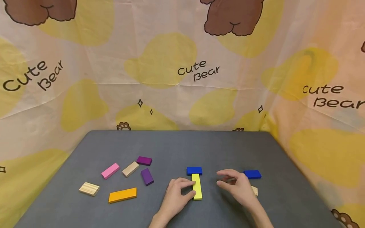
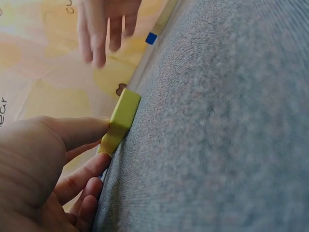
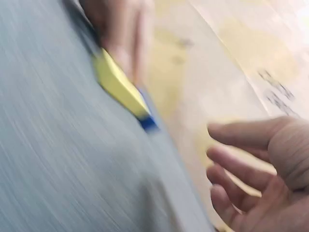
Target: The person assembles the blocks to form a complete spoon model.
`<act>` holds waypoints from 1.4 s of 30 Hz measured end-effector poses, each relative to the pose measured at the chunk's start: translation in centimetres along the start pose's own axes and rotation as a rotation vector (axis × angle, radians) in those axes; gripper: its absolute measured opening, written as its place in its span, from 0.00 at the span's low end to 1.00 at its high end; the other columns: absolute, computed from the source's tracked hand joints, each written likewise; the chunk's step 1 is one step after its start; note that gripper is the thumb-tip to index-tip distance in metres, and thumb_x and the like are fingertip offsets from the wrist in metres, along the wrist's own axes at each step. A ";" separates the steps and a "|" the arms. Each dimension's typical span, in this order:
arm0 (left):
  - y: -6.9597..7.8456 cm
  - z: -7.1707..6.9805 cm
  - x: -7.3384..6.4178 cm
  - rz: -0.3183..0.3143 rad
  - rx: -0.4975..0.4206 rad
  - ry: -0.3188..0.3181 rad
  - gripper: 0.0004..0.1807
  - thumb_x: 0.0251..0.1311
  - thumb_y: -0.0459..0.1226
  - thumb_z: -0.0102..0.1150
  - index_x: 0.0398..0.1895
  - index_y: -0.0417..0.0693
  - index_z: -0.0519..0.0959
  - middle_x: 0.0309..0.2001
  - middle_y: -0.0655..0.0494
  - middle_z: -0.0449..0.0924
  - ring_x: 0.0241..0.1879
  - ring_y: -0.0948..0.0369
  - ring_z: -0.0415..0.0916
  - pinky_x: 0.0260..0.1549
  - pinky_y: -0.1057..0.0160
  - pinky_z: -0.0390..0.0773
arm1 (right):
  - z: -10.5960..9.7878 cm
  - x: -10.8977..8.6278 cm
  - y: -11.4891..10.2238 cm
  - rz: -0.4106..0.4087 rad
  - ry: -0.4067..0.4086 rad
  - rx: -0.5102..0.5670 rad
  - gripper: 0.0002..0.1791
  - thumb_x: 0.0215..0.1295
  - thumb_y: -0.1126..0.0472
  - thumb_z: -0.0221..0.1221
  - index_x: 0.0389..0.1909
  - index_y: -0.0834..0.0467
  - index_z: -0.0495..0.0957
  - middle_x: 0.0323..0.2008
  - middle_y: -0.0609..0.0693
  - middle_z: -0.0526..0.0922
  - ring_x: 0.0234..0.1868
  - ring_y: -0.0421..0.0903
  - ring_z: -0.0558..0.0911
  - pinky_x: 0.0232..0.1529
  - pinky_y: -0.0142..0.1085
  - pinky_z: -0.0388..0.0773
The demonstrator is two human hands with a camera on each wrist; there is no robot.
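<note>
My left hand (image 1: 177,197) touches a yellow block (image 1: 197,187), its thumb and index fingertips along the block's left long side. In the left wrist view these two fingertips lie apart on the yellow block (image 2: 121,116). The yellow block lies lengthwise on the table, its far end against a blue block (image 1: 194,171) set crosswise, like a T. To the right, my right hand (image 1: 238,186) hovers with fingers parted and nothing between them. Just beyond it lies a second blue block (image 1: 252,174), and a light wooden block (image 1: 255,191) is partly hidden behind the hand.
On the left of the grey table (image 1: 171,145) lie an orange block (image 1: 122,195), a pink block (image 1: 110,171), two purple blocks (image 1: 147,177) and two pale wooden blocks (image 1: 89,188). A printed cloth (image 1: 159,104) hangs around the table's back and sides.
</note>
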State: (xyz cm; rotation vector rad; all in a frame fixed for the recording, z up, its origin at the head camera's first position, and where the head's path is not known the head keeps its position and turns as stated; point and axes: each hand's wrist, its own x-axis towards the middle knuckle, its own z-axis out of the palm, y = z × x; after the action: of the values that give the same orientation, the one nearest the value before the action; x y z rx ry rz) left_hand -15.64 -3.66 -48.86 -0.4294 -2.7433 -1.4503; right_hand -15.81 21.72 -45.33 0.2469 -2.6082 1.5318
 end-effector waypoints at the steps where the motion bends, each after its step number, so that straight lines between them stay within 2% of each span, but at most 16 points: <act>1: 0.0 0.0 0.0 0.000 -0.002 0.000 0.16 0.56 0.42 0.71 0.49 0.55 0.87 0.45 0.65 0.78 0.45 0.58 0.65 0.45 0.50 0.68 | -1.3 0.0 0.4 -0.016 -0.007 -0.005 0.17 0.54 0.61 0.73 0.46 0.55 0.86 0.45 0.50 0.84 0.42 0.47 0.80 0.38 0.36 0.78; 7: 0.2 -0.1 0.2 0.011 -0.007 0.011 0.16 0.56 0.41 0.71 0.49 0.55 0.87 0.45 0.64 0.78 0.46 0.58 0.66 0.46 0.49 0.68 | -8.6 -0.4 3.4 -0.155 -0.134 -0.051 0.18 0.60 0.61 0.69 0.52 0.58 0.83 0.52 0.51 0.82 0.49 0.54 0.79 0.44 0.36 0.78; 10: 0.3 -0.1 0.2 0.012 -0.010 0.008 0.16 0.56 0.42 0.71 0.49 0.55 0.87 0.45 0.65 0.78 0.46 0.58 0.66 0.46 0.50 0.68 | -10.9 -0.6 5.0 -0.185 -0.198 -0.047 0.19 0.61 0.64 0.67 0.54 0.59 0.81 0.53 0.54 0.81 0.51 0.52 0.80 0.46 0.36 0.78; 13: 0.3 -0.1 0.3 0.011 -0.015 0.000 0.16 0.56 0.42 0.71 0.49 0.56 0.87 0.46 0.65 0.78 0.46 0.58 0.66 0.46 0.50 0.68 | -12.1 -0.9 6.1 -0.197 -0.267 -0.007 0.21 0.62 0.67 0.66 0.57 0.61 0.79 0.56 0.56 0.80 0.54 0.51 0.79 0.49 0.36 0.77; 19: 0.3 -0.2 0.6 0.017 -0.010 -0.004 0.16 0.56 0.43 0.71 0.48 0.56 0.87 0.45 0.65 0.78 0.45 0.59 0.66 0.45 0.51 0.68 | -12.5 -1.0 6.9 -0.215 -0.392 0.100 0.26 0.61 0.75 0.62 0.62 0.67 0.74 0.60 0.64 0.75 0.59 0.46 0.75 0.53 0.33 0.74; 22: 0.3 -0.3 0.6 0.017 -0.007 -0.010 0.16 0.56 0.43 0.71 0.48 0.56 0.87 0.45 0.65 0.78 0.46 0.58 0.66 0.45 0.51 0.68 | -12.4 -1.1 7.2 -0.203 -0.415 0.123 0.28 0.58 0.77 0.62 0.62 0.68 0.73 0.60 0.66 0.74 0.58 0.48 0.76 0.52 0.34 0.74; 30: 0.4 -0.3 0.4 0.008 -0.012 -0.020 0.16 0.56 0.42 0.71 0.48 0.56 0.87 0.45 0.65 0.78 0.46 0.58 0.66 0.45 0.50 0.68 | -11.7 -1.1 7.7 -0.206 -0.423 0.110 0.34 0.52 0.74 0.68 0.63 0.66 0.73 0.57 0.61 0.78 0.44 0.50 0.77 0.40 0.37 0.78; 38: 0.4 -0.3 0.2 -0.010 -0.017 -0.028 0.16 0.56 0.42 0.71 0.49 0.56 0.87 0.44 0.65 0.78 0.45 0.58 0.65 0.45 0.50 0.68 | -11.0 -1.0 7.7 -0.110 -0.441 0.046 0.39 0.49 0.70 0.70 0.66 0.60 0.72 0.54 0.55 0.79 0.42 0.49 0.76 0.37 0.38 0.75; 42: 0.3 -0.3 0.2 -0.007 -0.015 -0.021 0.16 0.56 0.42 0.71 0.49 0.55 0.87 0.45 0.65 0.78 0.45 0.58 0.65 0.45 0.50 0.68 | -10.7 -0.9 7.6 -0.095 -0.437 -0.004 0.41 0.47 0.70 0.71 0.66 0.57 0.73 0.54 0.53 0.79 0.42 0.49 0.76 0.36 0.38 0.74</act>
State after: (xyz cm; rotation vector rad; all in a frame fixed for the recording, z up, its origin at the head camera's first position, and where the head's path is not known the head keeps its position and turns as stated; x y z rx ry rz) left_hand -15.79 -3.71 -48.43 -0.4382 -2.7540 -1.4775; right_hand -16.32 34.74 -46.77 0.7742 -2.8599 1.5888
